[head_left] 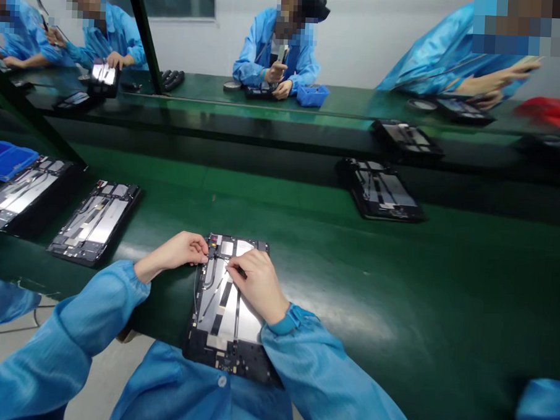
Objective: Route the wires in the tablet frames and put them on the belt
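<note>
An opened tablet point(214, 306), its silver battery plates, black strips and circuit boards exposed, lies at the table's front edge before me. At its upper left edge is my left hand point(185, 250), fingers curled and closed near the small parts there. My right hand point(260, 284) reaches over the upper middle of the tablet, thumb and forefinger pinched together close to its surface. What either pinch holds is too small to make out. A thin pale wire point(195, 292) hangs along the tablet's left edge, just below my left fingers.
Two more opened tablets point(94, 223) lie at left, near a blue bin point(10, 161). Another opened tablet point(385, 190) lies at the back right, below a raised shelf point(265, 126). Several co-workers in blue sit across, one holding a tool over a device. A green post point(143, 37) stands at left.
</note>
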Tool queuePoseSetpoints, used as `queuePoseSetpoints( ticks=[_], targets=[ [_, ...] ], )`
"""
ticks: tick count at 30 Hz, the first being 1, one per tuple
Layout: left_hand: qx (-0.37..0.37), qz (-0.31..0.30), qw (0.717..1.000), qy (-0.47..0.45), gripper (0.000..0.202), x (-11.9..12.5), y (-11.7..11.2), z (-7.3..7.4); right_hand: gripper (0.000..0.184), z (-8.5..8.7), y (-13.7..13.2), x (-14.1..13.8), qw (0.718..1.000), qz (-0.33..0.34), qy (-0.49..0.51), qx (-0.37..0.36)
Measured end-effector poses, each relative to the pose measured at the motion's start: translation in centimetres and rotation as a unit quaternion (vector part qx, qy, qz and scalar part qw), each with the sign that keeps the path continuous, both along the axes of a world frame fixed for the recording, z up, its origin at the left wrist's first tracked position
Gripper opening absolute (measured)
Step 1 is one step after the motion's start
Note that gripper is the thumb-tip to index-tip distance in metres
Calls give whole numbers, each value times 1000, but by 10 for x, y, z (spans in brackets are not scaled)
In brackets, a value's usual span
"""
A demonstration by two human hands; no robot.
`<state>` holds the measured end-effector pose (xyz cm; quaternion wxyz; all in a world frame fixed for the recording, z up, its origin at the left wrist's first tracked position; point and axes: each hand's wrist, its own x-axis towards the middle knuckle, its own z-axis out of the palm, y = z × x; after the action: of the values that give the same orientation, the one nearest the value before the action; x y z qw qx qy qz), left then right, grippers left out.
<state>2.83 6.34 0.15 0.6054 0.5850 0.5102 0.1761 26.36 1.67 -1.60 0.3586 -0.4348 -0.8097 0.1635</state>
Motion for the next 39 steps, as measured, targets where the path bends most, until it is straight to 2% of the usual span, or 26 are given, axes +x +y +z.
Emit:
queuePoseSetpoints(
  ticks=[3, 7, 10, 12, 15, 19, 21, 23, 28, 34, 39],
  targets=[
    [-13, 40, 999, -21, 23, 3, -8, -3, 7, 1, 0, 1, 1000, 3, 9, 5],
    [-18, 124, 991, -52, 22, 11, -20, -5, 7, 2, -1, 1, 1000, 13, 10, 11],
    [-14, 140, 989, -40, 19, 15, -21, -3, 7, 2, -2, 2, 1000, 18, 15, 12],
    [14, 106, 994, 9, 13, 15, -17, 2, 7, 2, -2, 2, 1000, 18, 19, 14],
    [122, 4, 984, 132, 5, 17, -6, 15, 8, 3, -2, 3, 999, 24, 23, 21],
    [260, -138, 918, 267, 17, 26, 9, 37, 10, 5, -1, 6, 998, 34, 37, 28],
    [285, -201, 891, 291, 20, 31, 17, 44, 8, 6, 1, 9, 998, 28, 46, 21],
    [286, -243, 881, 287, 20, 34, 24, 48, 6, 7, 3, 12, 998, 21, 53, 8],
    [263, -271, 886, 268, 21, 38, 36, 50, 6, 7, 8, 20, 998, 31, 61, -17],
    [259, -312, 871, 277, 22, 41, 37, 52, 8, 9, 8, 24, 995, 84, 26, -39],
    [275, -318, 862, 281, 24, 40, 38, 50, 9, 10, 8, 26, 995, 85, 7, -44]
  ],
)
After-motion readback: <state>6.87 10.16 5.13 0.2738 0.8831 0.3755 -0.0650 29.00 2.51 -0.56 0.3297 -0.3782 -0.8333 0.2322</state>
